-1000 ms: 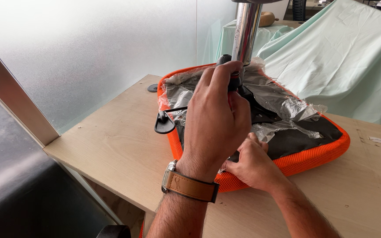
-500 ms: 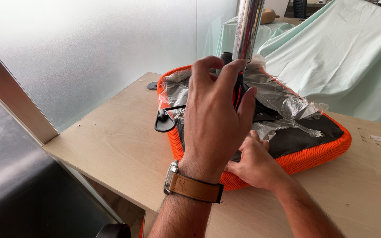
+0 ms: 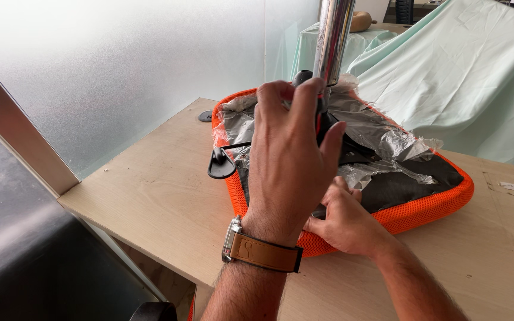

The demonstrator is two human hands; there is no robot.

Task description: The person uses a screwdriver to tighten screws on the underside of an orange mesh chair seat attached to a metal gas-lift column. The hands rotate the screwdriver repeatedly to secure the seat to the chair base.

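Fitting work on an upturned chair seat (image 3: pixel 423 205) is what both hands are busy with: the seat is lying face down on the wooden counter (image 3: pixel 150 202), its orange mesh edge showing all round and its dark underside partly covered in crinkled clear plastic wrap (image 3: pixel 382 142). A shiny metal post (image 3: pixel 333 35) is standing up from the middle of the seat, and the left hand (image 3: pixel 290 154) is reaching in at the foot of that post, fingers curled together around a dark part there; what exactly they are pinching is hidden behind the hand. A tan-strapped watch (image 3: pixel 263 249) is sitting on that wrist. The right hand (image 3: pixel 343 220) is pressing flat against the near edge of the seat, fingers spread and gripping nothing, seemingly steadying it. A black lever with a round paddle end (image 3: pixel 220 163) is sticking out from the left side of the seat, over the counter. Judging from this, the step under way is working at the mechanism by the post, and the next move is likely calling for a firm twist or pull while the seat is being held from sliding. Beyond the seat, pale green cloth (image 3: pixel 477 77) is draping over furniture.
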